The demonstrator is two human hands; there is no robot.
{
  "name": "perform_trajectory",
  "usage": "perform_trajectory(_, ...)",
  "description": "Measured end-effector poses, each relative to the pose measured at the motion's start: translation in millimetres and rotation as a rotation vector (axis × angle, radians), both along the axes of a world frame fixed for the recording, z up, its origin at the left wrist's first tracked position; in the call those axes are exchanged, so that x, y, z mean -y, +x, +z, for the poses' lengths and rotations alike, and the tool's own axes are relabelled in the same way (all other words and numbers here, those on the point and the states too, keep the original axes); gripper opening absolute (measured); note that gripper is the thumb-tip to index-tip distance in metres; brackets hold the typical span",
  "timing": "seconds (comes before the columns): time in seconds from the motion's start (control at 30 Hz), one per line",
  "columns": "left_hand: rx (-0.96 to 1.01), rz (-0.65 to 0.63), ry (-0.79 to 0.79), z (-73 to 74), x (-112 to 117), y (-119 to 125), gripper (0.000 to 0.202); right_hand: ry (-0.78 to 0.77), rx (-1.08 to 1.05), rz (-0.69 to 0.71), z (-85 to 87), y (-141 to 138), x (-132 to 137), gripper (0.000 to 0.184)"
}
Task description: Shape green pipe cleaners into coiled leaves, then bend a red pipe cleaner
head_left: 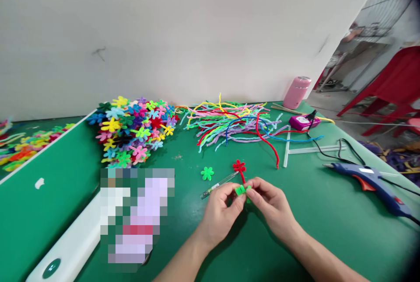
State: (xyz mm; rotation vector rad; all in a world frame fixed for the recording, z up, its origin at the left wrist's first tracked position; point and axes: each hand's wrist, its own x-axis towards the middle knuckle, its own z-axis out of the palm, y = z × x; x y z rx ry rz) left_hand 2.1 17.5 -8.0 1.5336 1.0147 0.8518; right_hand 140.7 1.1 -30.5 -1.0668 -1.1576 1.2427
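My left hand (220, 207) and my right hand (272, 205) meet low over the green table (295, 229), both pinching a small folded green pipe cleaner (240, 189) between their fingertips. Just beyond the fingers lies a red pipe-cleaner flower (239, 167) with a short stem. A finished green flower (207, 173) lies flat to the left of it. A clear pen (219, 184) rests on the table, touching the left fingertips' far side.
A heap of many-coloured flowers (134, 131) sits at back left; loose pipe cleaners (229, 124) spread at back centre. A blue glue gun (370, 181) and its cable lie right, clear glue sticks (311, 148) and a pink bottle (297, 92) behind. A white board (183, 41) walls the table.
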Motion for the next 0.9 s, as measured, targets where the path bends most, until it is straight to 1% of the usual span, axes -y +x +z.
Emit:
perform_trajectory(0.2, -0.017, -0.017, 0.03, -2.0, 0.6, -1.1, 0.022, -0.026, -0.065, 0.019, -0.3, -0.3, -0.2, 0.014)
perform_trajectory(0.47, 0.001, -0.023, 0.024, -1.7, 0.2, 0.1, 0.021, -0.068, -0.091, 0.033, 0.4, 1.2, 1.3, 0.016)
perform_trajectory(0.57, 0.029, -0.02, -0.016, -3.8, 0.9, -0.2, 0.019, -0.075, -0.095, 0.031, 0.2, 1.8, 0.6, 0.016)
perform_trajectory(0.73, 0.096, 0.021, -0.097, -6.0, 0.7, -0.3, 0.017, -0.081, -0.093, 0.027, -1.3, 2.6, -2.8, 0.015)
perform_trajectory(0.9, 0.192, 0.012, -0.254, -8.9, -2.0, -0.4, 0.018, -0.071, -0.019, 0.035, -0.6, 6.9, -4.6, 0.019)
